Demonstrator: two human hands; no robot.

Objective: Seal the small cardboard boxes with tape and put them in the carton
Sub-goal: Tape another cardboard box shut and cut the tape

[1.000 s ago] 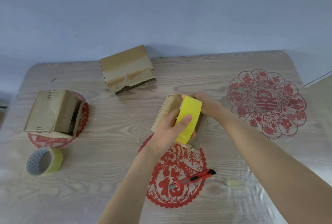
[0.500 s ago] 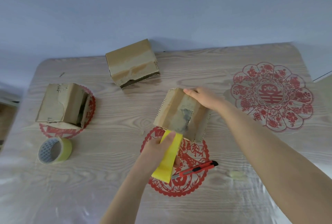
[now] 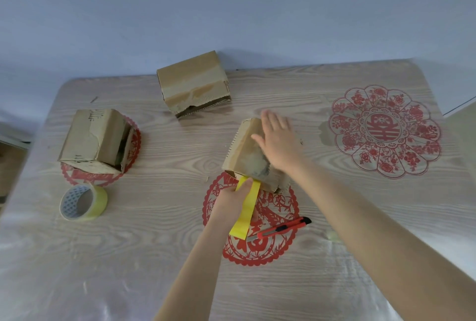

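A small cardboard box [image 3: 247,156] stands in the middle of the table, over the top of a red paper-cut. My right hand [image 3: 278,140] lies flat on its top face with the fingers straight and spread. My left hand [image 3: 235,198] grips a yellow tape roll [image 3: 247,208] just below the box's near edge. Clear tape runs from the roll up over the box top. Two more small boxes stand farther off: one at the left [image 3: 96,140] with an open end, one at the back [image 3: 193,84].
A second tape roll [image 3: 82,202] lies at the front left. A red utility knife [image 3: 280,228] lies right of the yellow roll on the red paper-cut [image 3: 278,251]. A large red flower paper-cut [image 3: 383,131] is at the right. The wall runs along the table's far edge.
My left hand pulled the yellow roll from the box top down past its near edge. My right hand went from gripping the box's far side to lying flat on its top.
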